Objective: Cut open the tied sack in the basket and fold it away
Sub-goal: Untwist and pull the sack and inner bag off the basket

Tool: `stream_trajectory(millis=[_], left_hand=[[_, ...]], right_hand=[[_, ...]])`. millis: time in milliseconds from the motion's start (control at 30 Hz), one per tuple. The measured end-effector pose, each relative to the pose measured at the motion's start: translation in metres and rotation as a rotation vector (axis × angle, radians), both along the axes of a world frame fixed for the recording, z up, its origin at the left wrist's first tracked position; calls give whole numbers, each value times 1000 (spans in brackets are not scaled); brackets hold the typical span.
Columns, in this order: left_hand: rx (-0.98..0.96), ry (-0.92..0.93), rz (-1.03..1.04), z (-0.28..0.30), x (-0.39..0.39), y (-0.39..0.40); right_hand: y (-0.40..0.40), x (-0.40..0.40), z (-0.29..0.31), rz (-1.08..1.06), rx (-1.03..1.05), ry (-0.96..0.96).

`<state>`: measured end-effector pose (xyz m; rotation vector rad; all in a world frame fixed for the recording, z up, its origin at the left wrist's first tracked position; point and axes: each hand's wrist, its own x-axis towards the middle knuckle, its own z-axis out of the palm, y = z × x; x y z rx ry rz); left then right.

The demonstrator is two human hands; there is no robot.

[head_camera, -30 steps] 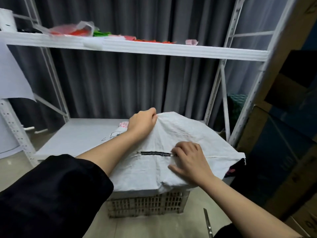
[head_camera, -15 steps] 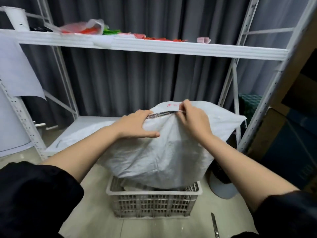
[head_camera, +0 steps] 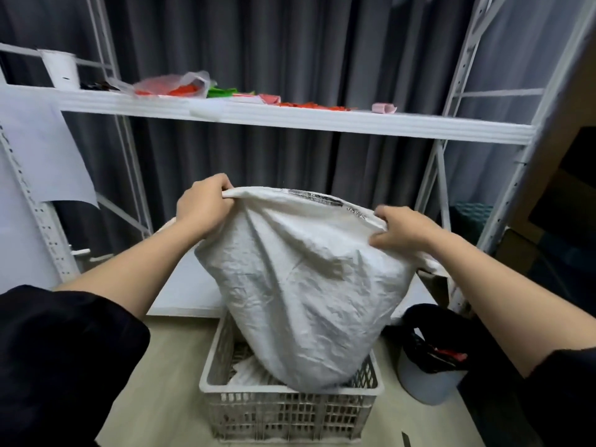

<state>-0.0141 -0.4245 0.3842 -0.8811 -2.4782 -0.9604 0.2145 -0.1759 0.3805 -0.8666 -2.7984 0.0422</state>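
A crumpled white woven sack (head_camera: 300,285) hangs stretched in the air, its lower end still inside the grey slotted basket (head_camera: 290,411) on the floor. My left hand (head_camera: 203,209) grips the sack's upper left edge. My right hand (head_camera: 403,230) grips the upper right edge. A dark printed strip runs along the top between the hands. Pale material lies in the basket under the sack.
A white metal rack (head_camera: 290,119) stands behind, its upper shelf holding a white cup (head_camera: 61,71) and red and green scraps. A low shelf board (head_camera: 193,285) lies behind the basket. A bin with a black bag (head_camera: 429,359) stands to the right. A blade tip (head_camera: 406,440) lies on the floor.
Both hands have lifted the sack higher out of the basket and spread apart along its top edge. The view has tilted up and the basket shows more.
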Motion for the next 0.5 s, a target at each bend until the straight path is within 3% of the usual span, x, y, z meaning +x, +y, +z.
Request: stream_trajectory(millis=[100,167,233,333,500], left_hand=[[-211,-91,-151,-2,-12,-4],[-552,-36,-147,-1,-15,-8],[-726,75,-82,5,-16,-8],[-536,194,30,30,-19,-1],[119,184,190,67,-6,22]], right_hand=[[12,7,-3,-97,-12,136],[10,4,5,-99,58,246],[5,-2,15,-121,134,258],[4,-7,37,-168,184,359],[-6,-13,69,-313,68,899]])
